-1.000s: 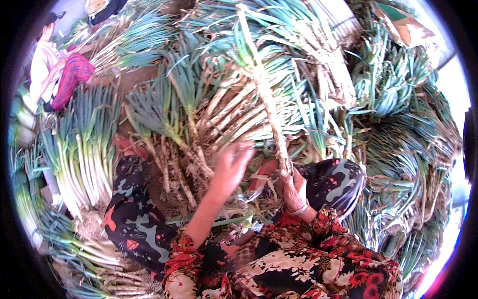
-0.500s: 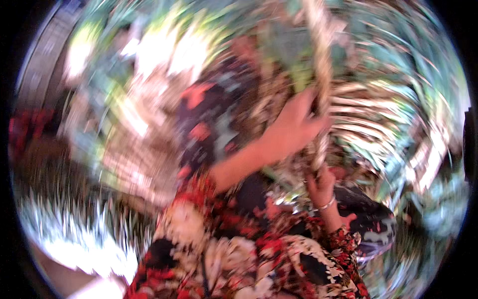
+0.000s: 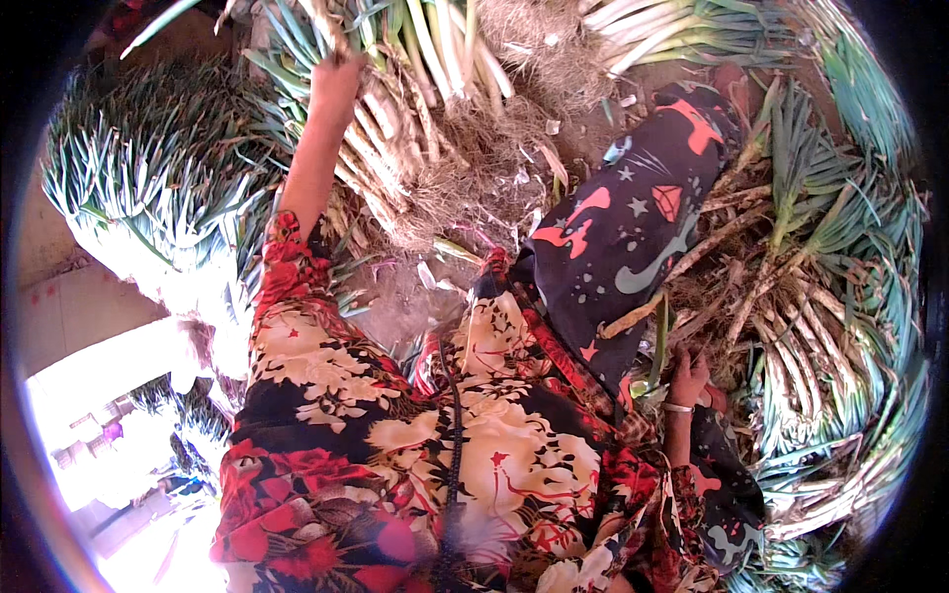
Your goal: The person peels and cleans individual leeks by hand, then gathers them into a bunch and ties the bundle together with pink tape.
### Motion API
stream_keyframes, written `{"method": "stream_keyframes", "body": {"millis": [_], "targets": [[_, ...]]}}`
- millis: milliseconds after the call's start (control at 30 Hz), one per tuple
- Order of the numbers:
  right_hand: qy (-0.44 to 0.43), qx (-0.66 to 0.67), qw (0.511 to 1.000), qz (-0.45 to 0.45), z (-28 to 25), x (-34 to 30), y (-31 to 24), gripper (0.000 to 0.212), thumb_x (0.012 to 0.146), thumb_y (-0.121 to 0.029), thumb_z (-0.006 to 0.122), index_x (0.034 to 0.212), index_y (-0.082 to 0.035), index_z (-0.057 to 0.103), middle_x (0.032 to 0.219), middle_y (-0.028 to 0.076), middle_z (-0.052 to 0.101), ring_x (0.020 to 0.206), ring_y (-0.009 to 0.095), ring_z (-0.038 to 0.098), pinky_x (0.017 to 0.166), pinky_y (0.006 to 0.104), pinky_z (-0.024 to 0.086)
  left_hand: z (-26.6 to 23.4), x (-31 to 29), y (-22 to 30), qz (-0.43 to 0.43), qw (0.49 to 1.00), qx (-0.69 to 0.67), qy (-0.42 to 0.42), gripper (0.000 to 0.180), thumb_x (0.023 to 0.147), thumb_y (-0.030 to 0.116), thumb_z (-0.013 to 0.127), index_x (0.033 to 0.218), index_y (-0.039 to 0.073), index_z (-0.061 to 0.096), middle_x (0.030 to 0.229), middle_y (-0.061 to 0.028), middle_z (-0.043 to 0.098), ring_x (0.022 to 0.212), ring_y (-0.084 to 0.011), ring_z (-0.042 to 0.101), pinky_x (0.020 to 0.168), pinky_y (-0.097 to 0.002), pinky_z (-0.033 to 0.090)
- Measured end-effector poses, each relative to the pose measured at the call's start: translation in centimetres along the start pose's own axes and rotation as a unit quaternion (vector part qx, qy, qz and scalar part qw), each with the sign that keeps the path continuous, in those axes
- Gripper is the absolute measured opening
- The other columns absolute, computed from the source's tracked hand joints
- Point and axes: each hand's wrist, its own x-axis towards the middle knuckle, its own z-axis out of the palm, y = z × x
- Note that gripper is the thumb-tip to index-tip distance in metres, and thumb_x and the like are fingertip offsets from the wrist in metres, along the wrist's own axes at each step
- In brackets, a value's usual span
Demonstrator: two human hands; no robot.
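My left arm reaches up to the far left. My left hand (image 3: pixel 336 79) is closed around a stalk of a long green onion (image 3: pixel 329 32) among the heap of green onions (image 3: pixel 381 128), whose pale roots point toward me. Low on the right, beside my knee, my right hand (image 3: pixel 689 381) has a bracelet at its wrist and its fingers drawn together. What they hold, if anything, I cannot make out. Dry brown leaves lie just above it. A single brownish onion stalk (image 3: pixel 647 304) rests across my dark patterned trouser leg (image 3: pixel 633 208).
A dense stack of green onions (image 3: pixel 148 178) stands at the left. More bunches lie at the far right (image 3: pixel 692 30) and along the right side (image 3: pixel 806 366). Loose roots and peel scraps litter the ground (image 3: pixel 395 311). Strong light falls at the lower left.
The view has swung and is sharper. My left hand has left the long stalk in front of me and moved to the far-left heap. My right hand stays low at the right.
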Motion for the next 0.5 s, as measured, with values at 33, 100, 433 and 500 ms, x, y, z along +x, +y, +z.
{"method": "stream_keyframes", "body": {"millis": [33,100,433,500], "targets": [[-0.014,-0.016,0.999,0.037,-0.1,0.0,-0.5,0.021,0.084,-0.015,0.052,0.091,0.004,0.059,0.083,0.011,0.062,0.070,0.019,0.057,0.063,0.0301,0.043,-1.1,0.9,-4.7,-0.050,0.999,0.012,-0.002,0.033,0.074,0.016,0.062,0.096,-0.008,0.055,0.078,-0.0098,0.059,0.061,-0.0141,0.053,0.053,-0.0273,0.044],[-0.039,-0.009,0.999,0.025,0.0,1.0,2.1,0.025,0.083,-0.018,0.055,0.093,0.005,0.057,0.086,0.014,0.061,0.076,0.021,0.058,0.068,0.0322,0.044,-0.1,0.8,-10.5,-0.142,0.973,0.176,0.052,0.048,0.071,0.017,0.066,0.107,-0.010,0.048,0.087,-0.0149,0.059,0.069,-0.0201,0.057,0.060,-0.0321,0.048],[-0.038,-0.140,0.985,0.094,-2.9,4.3,4.4,0.050,0.082,-0.030,0.056,0.108,0.012,0.050,0.094,0.024,0.060,0.082,0.032,0.056,0.075,0.0380,0.043,-4.3,-1.6,-18.6,-0.043,0.934,0.330,0.131,0.043,0.066,0.022,0.060,0.088,-0.012,0.047,0.081,-0.0254,0.056,0.074,-0.0370,0.058,0.065,-0.0430,0.047],[-0.028,-0.129,0.987,0.095,-2.7,3.9,3.7,0.047,0.082,-0.027,0.056,0.108,0.011,0.050,0.095,0.023,0.060,0.084,0.032,0.057,0.077,0.0369,0.043,-5.1,-1.9,-17.5,-0.057,0.939,0.322,0.106,0.041,0.068,0.022,0.060,0.087,-0.012,0.045,0.082,-0.0269,0.055,0.074,-0.0380,0.058,0.069,-0.0441,0.046]]}}
